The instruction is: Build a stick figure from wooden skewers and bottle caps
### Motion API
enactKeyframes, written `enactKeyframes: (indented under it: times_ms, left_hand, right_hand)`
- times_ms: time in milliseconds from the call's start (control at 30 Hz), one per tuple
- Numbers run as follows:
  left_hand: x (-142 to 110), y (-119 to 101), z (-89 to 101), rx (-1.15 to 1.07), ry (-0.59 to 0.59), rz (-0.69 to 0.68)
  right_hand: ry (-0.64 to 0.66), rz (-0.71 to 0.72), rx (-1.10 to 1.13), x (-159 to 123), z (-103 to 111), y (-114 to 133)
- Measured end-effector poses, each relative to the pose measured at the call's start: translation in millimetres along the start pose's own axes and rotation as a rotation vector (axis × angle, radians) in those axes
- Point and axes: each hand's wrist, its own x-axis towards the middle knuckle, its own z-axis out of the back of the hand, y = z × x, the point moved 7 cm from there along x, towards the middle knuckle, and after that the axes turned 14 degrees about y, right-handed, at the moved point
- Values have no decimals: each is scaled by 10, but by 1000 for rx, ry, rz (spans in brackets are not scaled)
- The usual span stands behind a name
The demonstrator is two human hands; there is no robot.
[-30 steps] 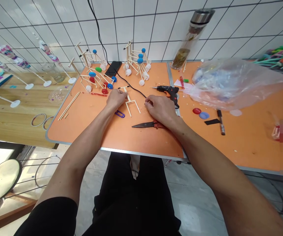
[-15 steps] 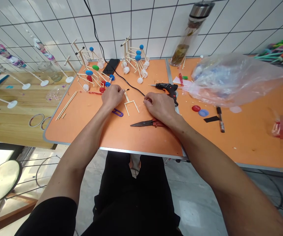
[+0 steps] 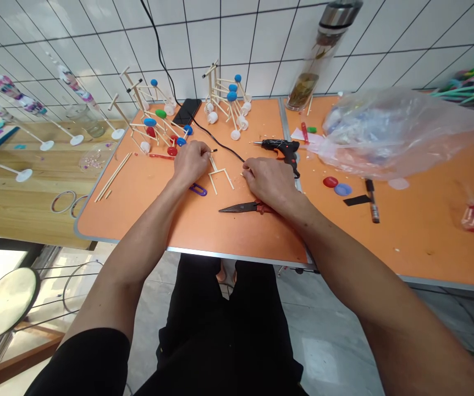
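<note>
A small frame of thin wooden sticks (image 3: 219, 176) lies flat on the orange table (image 3: 204, 225). My left hand (image 3: 190, 160) is closed on the frame's upper end, pinching a black-tipped stick. My right hand (image 3: 266, 179) rests curled on the table just right of the frame; what its fingers pinch is too small to see. Red-handled pliers (image 3: 245, 207) lie under my right wrist. A purple clip (image 3: 199, 190) sits below my left hand.
A black glue gun (image 3: 280, 147) lies past my right hand, its cable (image 3: 216, 142) running to the wall. Finished stick models with coloured caps (image 3: 160, 124) (image 3: 226, 102) stand behind. A plastic bag (image 3: 389, 132), bottle (image 3: 317, 60), caps (image 3: 336, 185), marker (image 3: 372, 201) and spare sticks (image 3: 113, 176) lie around.
Both hands stay on the stick frame with barely any shift. The view has tilted slightly between frames.
</note>
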Motion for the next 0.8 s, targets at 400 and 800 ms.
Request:
enactKeyframes:
  times_ms: [400,800]
  left_hand:
    - [-86,-287,-43,114,172,-435]
    - [-89,-283,-129,210,260,-444]
  right_hand:
    - [-4,147,20,-21,-33,113]
    - [52,201,-60,79,-158,258]
